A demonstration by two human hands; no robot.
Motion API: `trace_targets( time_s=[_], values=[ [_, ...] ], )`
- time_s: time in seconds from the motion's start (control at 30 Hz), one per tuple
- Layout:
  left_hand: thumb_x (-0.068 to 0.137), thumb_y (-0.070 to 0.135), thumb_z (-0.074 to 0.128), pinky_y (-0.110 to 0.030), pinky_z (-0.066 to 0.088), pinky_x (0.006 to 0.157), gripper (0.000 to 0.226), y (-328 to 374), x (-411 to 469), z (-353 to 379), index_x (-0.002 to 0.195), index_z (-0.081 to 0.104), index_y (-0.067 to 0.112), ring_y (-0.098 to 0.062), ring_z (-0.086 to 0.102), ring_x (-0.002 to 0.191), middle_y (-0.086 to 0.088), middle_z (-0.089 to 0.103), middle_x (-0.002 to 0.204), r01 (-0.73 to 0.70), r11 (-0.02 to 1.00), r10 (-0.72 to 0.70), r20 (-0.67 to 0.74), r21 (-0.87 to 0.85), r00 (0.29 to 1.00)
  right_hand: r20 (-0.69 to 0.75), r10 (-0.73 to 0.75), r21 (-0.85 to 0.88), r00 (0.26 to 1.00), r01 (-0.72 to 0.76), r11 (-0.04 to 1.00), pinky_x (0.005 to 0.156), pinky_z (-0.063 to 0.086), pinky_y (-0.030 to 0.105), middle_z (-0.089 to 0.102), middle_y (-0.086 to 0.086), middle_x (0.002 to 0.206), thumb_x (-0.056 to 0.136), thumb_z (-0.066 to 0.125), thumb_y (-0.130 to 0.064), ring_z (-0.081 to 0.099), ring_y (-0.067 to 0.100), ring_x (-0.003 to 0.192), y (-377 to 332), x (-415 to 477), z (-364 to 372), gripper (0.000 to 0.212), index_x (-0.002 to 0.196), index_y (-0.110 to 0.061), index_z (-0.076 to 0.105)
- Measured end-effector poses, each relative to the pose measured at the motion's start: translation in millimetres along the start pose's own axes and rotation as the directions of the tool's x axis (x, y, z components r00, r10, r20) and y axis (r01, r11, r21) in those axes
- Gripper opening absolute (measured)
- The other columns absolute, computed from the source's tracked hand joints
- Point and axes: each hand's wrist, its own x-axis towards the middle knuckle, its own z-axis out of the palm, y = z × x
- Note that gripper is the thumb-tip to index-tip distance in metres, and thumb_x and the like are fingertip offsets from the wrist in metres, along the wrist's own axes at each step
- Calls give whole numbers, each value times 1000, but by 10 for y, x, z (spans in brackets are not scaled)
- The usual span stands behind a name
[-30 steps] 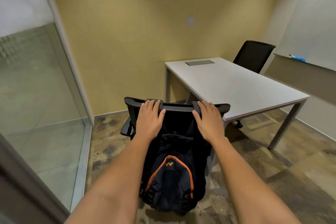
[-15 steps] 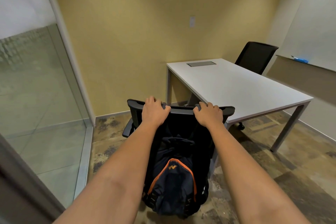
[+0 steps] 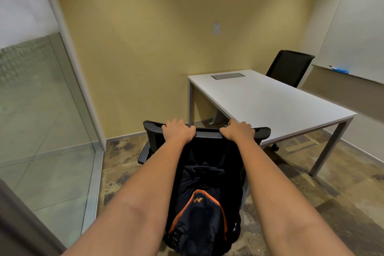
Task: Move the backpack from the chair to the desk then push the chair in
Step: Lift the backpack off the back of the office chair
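A black office chair (image 3: 152, 131) stands just in front of me, its back toward me. A dark navy backpack (image 3: 202, 212) with orange zip trim hangs down the chair's back on my side. My left hand (image 3: 178, 131) grips the left part of the chair's top rail. My right hand (image 3: 239, 131) grips the right part of the same rail. Both hands have their fingers curled over the rail. The white desk (image 3: 270, 102) stands to the right beyond the chair, its near corner close to the chair's right end.
A glass partition (image 3: 41, 120) with a metal frame runs along the left. A second black chair (image 3: 289, 66) stands behind the desk. A whiteboard ledge with a blue eraser (image 3: 339, 70) is on the right wall. A yellow wall closes the far side.
Both hands went from lying flat on the chair's top rail to curling their fingers over it. The chair and backpack have shifted forward, nearer the desk.
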Motion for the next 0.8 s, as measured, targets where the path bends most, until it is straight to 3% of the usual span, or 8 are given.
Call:
trace_targets(
  time_s=[0.17, 0.33, 0.6, 0.8],
  values=[
    [86, 41, 43, -40, 30, 99, 47, 105, 106, -69, 124, 57, 17, -28, 41, 125, -9, 53, 132, 123, 992, -124, 88, 17, 988, 58, 9, -54, 998, -6, 999, 104, 31, 41, 41, 15, 143, 92, 45, -33, 29, 33, 135, -24, 117, -50, 49, 141, -26, 41],
    [86, 34, 41, -43, 27, 101, 43, 200, 185, -71, 123, 57, 20, -28, 42, 124, -9, 55, 130, 168, 985, -173, 119, 49, 978, 17, 1, -84, 1000, 1, 996, 102, 34, 38, 46, 12, 140, 91, 46, -25, 31, 32, 133, -62, 194, -52, 45, 136, -19, 49],
    [87, 24, 39, -36, 41, 89, 39, 176, 221, 14, 119, 63, 23, -32, 49, 117, -10, 61, 125, 93, 995, -92, 24, -27, 995, -177, -3, -70, 984, -9, 998, 99, 40, 36, 56, 14, 127, 93, 48, -15, 47, 33, 120, 51, 276, -63, 32, 123, -9, 57],
    [88, 20, 37, -36, 44, 88, 40, 148, 205, 34, 117, 64, 22, -34, 52, 114, -11, 63, 122, 37, 996, -39, -25, -78, 999, -224, 48, -21, 973, -54, 998, 97, 39, 38, 56, 15, 124, 93, 48, -13, 48, 35, 117, 168, 358, -142, 30, 121, -6, 56]
  ],
)
